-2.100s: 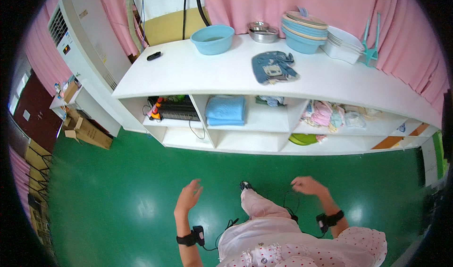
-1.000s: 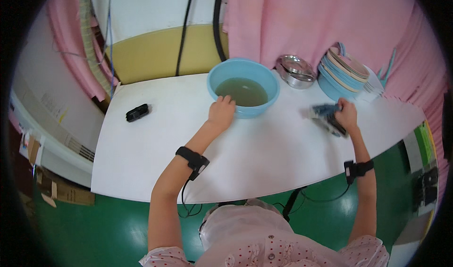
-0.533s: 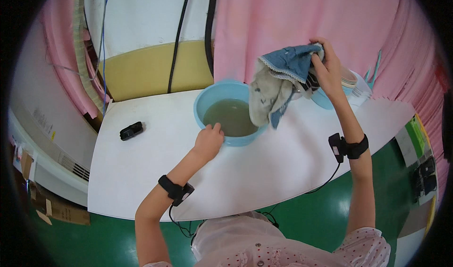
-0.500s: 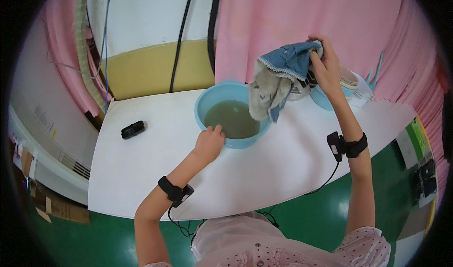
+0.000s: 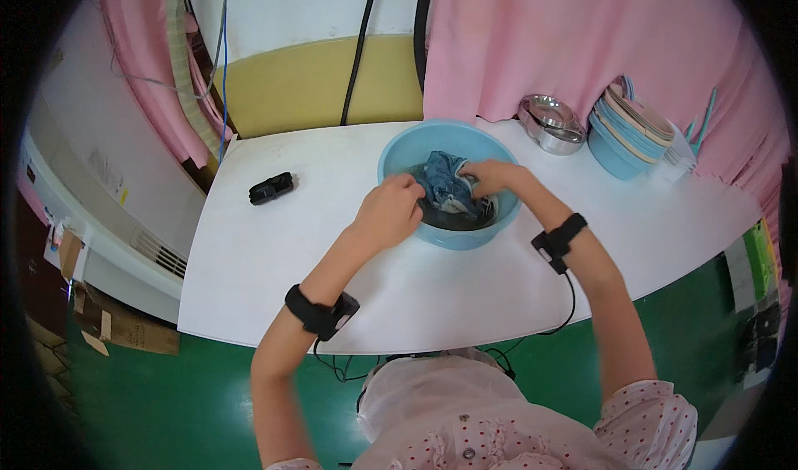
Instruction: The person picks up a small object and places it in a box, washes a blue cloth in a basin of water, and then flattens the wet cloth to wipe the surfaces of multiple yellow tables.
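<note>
A blue and greyish-white cloth [image 5: 449, 181] with a lace-like edge lies bunched in murky water inside a light blue basin [image 5: 403, 150]. My right hand [image 5: 495, 177] reaches over the right rim with fingers closed on the cloth's right side. Over the left rim, my left hand [image 5: 389, 211] has curled fingers dipping inside beside the cloth's left edge. What those fingertips grip, if anything, is hidden.
The basin stands on a white table [image 5: 283, 262]. Metal bowls [image 5: 555, 125] and stacked blue and beige basins [image 5: 628, 133] stand at the back right. A small black object [image 5: 271, 188] lies left. Pink curtains [image 5: 540, 38] hang behind.
My right hand has lowered the cloth from above the table at right into the basin. My left hand has moved from the near-left rim to beside the cloth. The view has shifted.
</note>
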